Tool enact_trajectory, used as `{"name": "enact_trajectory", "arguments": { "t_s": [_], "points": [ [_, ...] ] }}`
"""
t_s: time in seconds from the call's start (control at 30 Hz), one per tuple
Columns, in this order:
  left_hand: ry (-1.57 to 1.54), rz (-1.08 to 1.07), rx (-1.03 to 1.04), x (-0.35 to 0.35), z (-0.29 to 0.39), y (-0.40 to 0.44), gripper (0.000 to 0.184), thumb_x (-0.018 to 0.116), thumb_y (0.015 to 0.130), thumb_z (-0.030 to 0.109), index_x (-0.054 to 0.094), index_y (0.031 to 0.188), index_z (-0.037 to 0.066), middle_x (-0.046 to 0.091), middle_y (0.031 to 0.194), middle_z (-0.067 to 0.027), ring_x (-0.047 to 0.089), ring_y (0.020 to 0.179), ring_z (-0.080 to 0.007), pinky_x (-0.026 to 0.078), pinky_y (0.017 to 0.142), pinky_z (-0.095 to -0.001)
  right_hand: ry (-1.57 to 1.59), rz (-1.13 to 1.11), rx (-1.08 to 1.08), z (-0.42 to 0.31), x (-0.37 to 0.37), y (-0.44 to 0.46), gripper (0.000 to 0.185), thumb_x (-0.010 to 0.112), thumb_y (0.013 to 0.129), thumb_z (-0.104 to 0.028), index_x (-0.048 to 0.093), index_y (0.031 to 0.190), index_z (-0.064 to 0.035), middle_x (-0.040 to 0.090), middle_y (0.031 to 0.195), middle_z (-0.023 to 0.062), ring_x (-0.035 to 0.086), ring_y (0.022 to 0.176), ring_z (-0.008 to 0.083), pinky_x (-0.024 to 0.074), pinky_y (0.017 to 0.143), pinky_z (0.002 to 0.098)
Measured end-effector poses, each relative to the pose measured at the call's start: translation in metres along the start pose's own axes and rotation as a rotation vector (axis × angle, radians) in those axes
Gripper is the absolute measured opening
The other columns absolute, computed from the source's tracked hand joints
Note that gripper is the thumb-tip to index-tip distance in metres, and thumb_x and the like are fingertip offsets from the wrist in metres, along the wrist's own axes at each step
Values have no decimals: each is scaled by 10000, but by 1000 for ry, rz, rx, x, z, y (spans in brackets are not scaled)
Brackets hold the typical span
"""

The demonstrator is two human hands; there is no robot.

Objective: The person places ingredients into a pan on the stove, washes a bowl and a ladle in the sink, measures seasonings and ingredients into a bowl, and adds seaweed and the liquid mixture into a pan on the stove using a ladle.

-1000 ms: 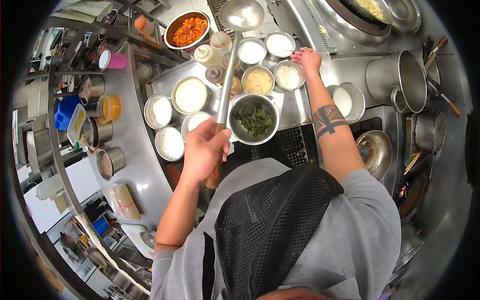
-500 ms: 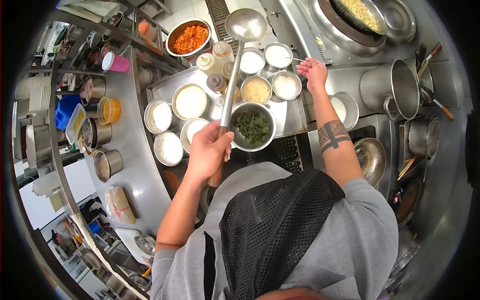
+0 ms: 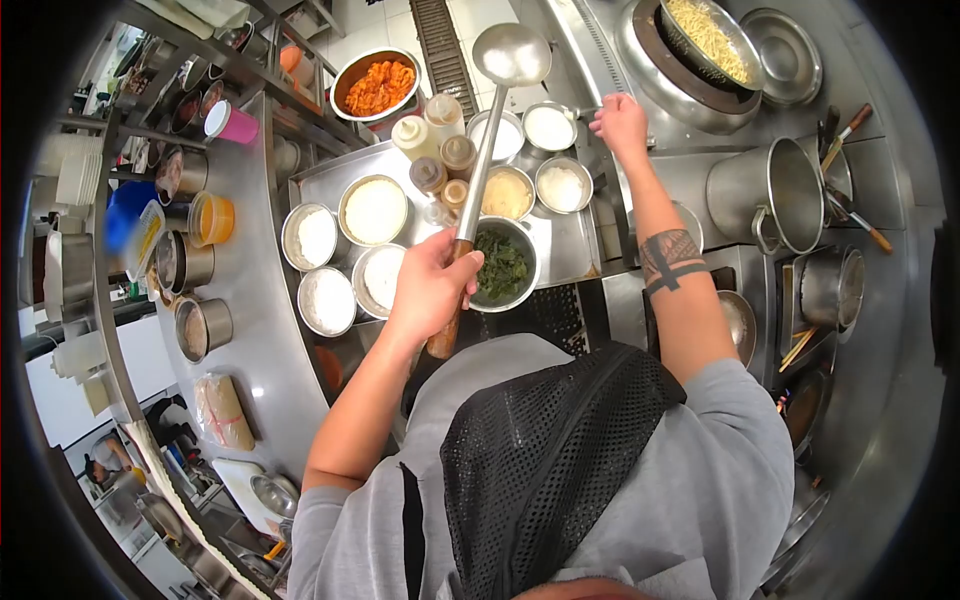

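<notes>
A long steel ladle (image 3: pixel 484 150) with a wooden handle end is held in my left hand (image 3: pixel 430 285), fingers wrapped round the handle. Its round bowl points away from me, facing up, beyond the seasoning pots. My right hand (image 3: pixel 622 127) is closed on a thin spoon (image 3: pixel 588 113), blurred, beside the rim of a steel pot of white powder (image 3: pixel 549 127). Nearby stand another pot of white grains (image 3: pixel 564 186), a pot of yellowish powder (image 3: pixel 506 193) and a pot of dark green leaves (image 3: pixel 502 265), partly behind my left hand and the ladle.
Several squeeze bottles (image 3: pixel 428 176) stand left of the ladle, near pots of white powder (image 3: pixel 374 210). Beyond is a bowl of orange-red food (image 3: pixel 378 88). At right are a tall stockpot (image 3: pixel 765 195) and a pan of noodles (image 3: pixel 710 40). A metal shelf rack (image 3: pixel 120 330) runs along the left.
My right hand has moved away from me, drawing the spoon back from over the white powder to the pot's rim. The ladle has shifted slightly right in my left hand.
</notes>
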State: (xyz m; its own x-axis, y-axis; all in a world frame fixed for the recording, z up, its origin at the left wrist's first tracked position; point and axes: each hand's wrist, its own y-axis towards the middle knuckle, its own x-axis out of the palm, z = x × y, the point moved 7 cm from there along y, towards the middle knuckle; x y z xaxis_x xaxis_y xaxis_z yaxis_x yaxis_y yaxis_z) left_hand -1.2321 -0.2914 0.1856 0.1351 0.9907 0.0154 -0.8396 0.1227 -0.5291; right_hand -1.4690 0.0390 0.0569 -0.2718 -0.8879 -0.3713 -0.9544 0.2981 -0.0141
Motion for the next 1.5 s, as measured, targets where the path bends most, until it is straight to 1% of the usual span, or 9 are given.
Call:
{"name": "enact_trajectory", "arguments": {
  "t_s": [0.3, 0.63, 0.73, 0.83, 0.87, 1.0, 1.27, 1.43, 1.5],
  "points": [
    [85, 29, -3, -8, 1, 0, 246, 618, 939, 106, 626, 1143, -32, 576, 672, -10, 523, 541, -76, 436, 502, -255, 348, 7, 374, 51, 18, -38, 250, 521, 985, -158, 572, 1091, 63, 665, 859, 162, 708, 667, 234, 570, 565, 318],
    [66, -21, -6, 2, -3, 3, 246, 628, 935, 107, 621, 1130, -43, 579, 672, -18, 522, 539, -82, 435, 501, -258, 337, 25, -139, -148, -69, -21, 278, 528, 1014, -184, 609, 1048, 80, 668, 837, 156, 717, 682, 238, 586, 579, 325],
    [-13, -42, 16, 8, 1, -1, 242, 631, 933, 100, 622, 1127, -44, 573, 675, -13, 517, 543, -80, 432, 500, -253, 637, -42, -239, -183, -84, -35, 240, 540, 1003, -148, 616, 1061, 71, 674, 848, 158, 720, 704, 261, 598, 623, 351],
    [-18, -65, 2, 11, 5, -7, 281, 633, 932, 81, 607, 1179, -50, 574, 688, -10, 513, 556, -80, 418, 509, -242, 865, -150, -179, -136, -75, -19, 230, 549, 992, -137, 607, 1069, 72, 674, 848, 159, 719, 691, 267, 602, 625, 362],
    [-15, -69, -6, 12, 5, -7, 281, 633, 932, 81, 607, 1179, -50, 574, 688, -10, 513, 556, -80, 418, 509, -242, 629, -15, -67, -106, -66, -16, 234, 541, 997, -146, 594, 1075, 68, 669, 841, 160, 716, 677, 270, 602, 617, 362],
    [-19, -72, -11, 8, -1, -3, 246, 627, 933, 83, 614, 1141, -48, 573, 689, -11, 512, 557, -76, 425, 505, -242, 609, 86, -75, -78, -62, -51, 252, 519, 1018, -176, 595, 1055, 61, 664, 828, 150, 711, 660, 247, 594, 589, 344],
    [-11, -34, -13, 0, -17, -1, 256, 611, 940, 77, 618, 1157, -58, 574, 674, -15, 509, 535, -79, 434, 501, -246, 143, -17, 220, 33, -31, -112, 235, 558, 1002, -212, 642, 999, 8, 661, 748, 96, 656, 568, 152, 531, 515, 291],
    [26, -43, -47, -6, -17, -5, 324, 628, 944, 63, 594, 1243, -55, 587, 728, -9, 532, 602, -72, 437, 516, -234, 433, -51, 208, 37, 6, -133, 243, 566, 992, -210, 648, 1010, 18, 669, 783, 100, 639, 556, 134, 517, 510, 309],
    [34, -47, -41, -6, -17, -6, 340, 627, 944, 60, 587, 1261, -58, 590, 734, -9, 535, 607, -72, 439, 515, -235, 101, -249, 74, 31, 39, -138, 232, 552, 999, -208, 657, 1026, -4, 694, 818, 123, 671, 588, 168, 538, 576, 348]
  ]
}}
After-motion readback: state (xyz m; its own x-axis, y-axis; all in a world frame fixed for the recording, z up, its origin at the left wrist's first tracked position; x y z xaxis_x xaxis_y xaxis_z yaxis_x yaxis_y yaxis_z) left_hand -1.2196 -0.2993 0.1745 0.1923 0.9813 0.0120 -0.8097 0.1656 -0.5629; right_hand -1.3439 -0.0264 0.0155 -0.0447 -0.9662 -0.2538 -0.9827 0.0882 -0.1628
